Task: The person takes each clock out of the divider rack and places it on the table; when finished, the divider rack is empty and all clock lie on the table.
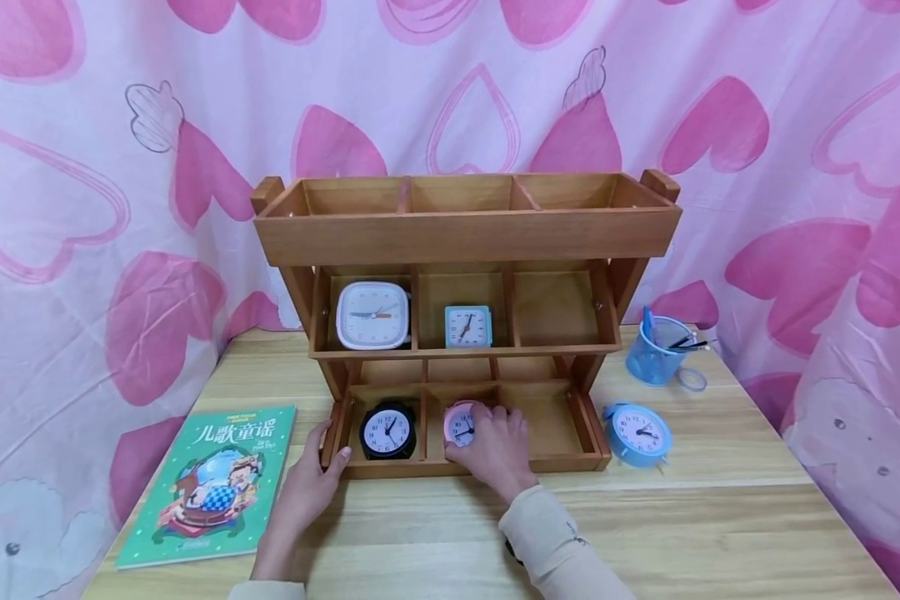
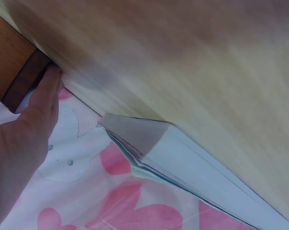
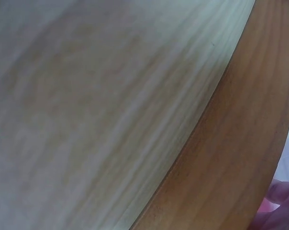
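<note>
In the head view the right hand point(image 1: 495, 442) holds a pink round clock point(image 1: 459, 423) in the bottom middle compartment of the wooden shelf point(image 1: 468, 237), covering its right side. At the shelf's lower left corner, the left hand point(image 1: 307, 487) grips the side edge, thumb in front. A black clock point(image 1: 387, 431) stands in the bottom left compartment. One tier up are a white clock point(image 1: 373, 315) at the left and a small square blue-edged clock point(image 1: 468, 326) in the middle. The left wrist view shows the left hand point(image 2: 29, 124) against the shelf's end point(image 2: 20, 62).
Right of the shelf, a blue round clock point(image 1: 637, 434) rests on the table point(image 1: 727, 508). Behind it stand a blue mesh pen cup point(image 1: 654, 354) and a roll of tape point(image 1: 692, 379). A green book point(image 1: 208, 483) lies at the left. A heart-patterned curtain point(image 1: 450, 83) hangs behind.
</note>
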Demonstrator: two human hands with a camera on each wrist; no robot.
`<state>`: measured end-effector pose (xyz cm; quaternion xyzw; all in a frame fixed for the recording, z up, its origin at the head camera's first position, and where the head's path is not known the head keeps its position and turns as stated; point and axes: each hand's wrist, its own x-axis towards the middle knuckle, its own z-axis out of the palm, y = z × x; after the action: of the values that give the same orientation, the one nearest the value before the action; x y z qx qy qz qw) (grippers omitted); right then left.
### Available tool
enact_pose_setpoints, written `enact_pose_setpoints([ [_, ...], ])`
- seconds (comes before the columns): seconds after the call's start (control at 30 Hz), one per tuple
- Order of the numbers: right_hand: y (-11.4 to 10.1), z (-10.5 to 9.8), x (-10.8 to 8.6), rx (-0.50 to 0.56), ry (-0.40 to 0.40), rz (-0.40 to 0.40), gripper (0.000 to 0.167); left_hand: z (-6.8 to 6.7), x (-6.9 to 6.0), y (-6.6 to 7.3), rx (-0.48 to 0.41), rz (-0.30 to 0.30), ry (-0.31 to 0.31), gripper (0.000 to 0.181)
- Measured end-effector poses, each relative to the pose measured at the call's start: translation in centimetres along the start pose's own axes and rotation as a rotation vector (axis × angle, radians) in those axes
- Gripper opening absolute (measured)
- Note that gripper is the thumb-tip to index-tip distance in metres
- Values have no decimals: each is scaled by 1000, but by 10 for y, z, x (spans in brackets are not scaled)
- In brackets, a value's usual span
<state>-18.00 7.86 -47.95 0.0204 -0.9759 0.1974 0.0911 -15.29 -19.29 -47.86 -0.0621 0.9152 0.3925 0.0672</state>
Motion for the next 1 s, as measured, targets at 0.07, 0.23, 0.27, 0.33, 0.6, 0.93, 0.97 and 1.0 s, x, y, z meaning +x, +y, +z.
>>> enact_pose_setpoints([
  [0.07, -1, -1, 0, 7, -6, 11, 63, -1, 0, 0, 2, -1, -1, 68],
  [0.23, -2, -4, 0, 50, -17, 32, 64, -1, -3, -2, -3, -29, -4, 68],
  [0.27, -3, -6, 0, 63, -9, 31, 63, -1, -2, -3, -4, -31, -2, 67],
  [0.33, -3, -9, 0, 81, 19, 20, 62, -1, -1, -3, -8, -27, -1, 68],
  [0.6, -2, -25, -1, 105, 93, -14, 59, 0, 4, -2, -9, -34, -7, 68],
  [0.93, 9, -43, -4, 213, 60, 17, 63, 0, 4, -1, -10, -38, -10, 68],
  [0.97, 12, -44, -5, 215, 57, 22, 63, 0, 3, -1, -11, -39, -9, 68],
  [1.0, 14, -46, -6, 218, 56, 27, 64, 0, 4, -1, -13, -43, -9, 68],
])
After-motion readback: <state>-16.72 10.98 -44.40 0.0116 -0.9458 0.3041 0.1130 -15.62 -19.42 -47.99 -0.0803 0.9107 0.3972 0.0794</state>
